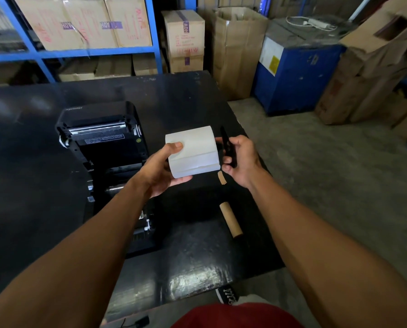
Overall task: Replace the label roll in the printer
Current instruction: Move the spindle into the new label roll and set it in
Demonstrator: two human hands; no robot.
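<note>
1. Holding the new label roll (193, 151) in my left hand (161, 172), thumb on top and fingers under it, my grip closed around its left end, above the counter (44, 143).
2. My right hand (241, 159) closes on a black holder piece (228, 147) just beside the right end of the roll; I think it is the spindle guide.
3. To do this step well, I should line the piece with the core hole and push straight, keeping the roll level.
4. My printer (103, 143) stands open at the left, ready for the roll.
5. An empty cardboard core (231, 218) lies on the counter near me.
</note>
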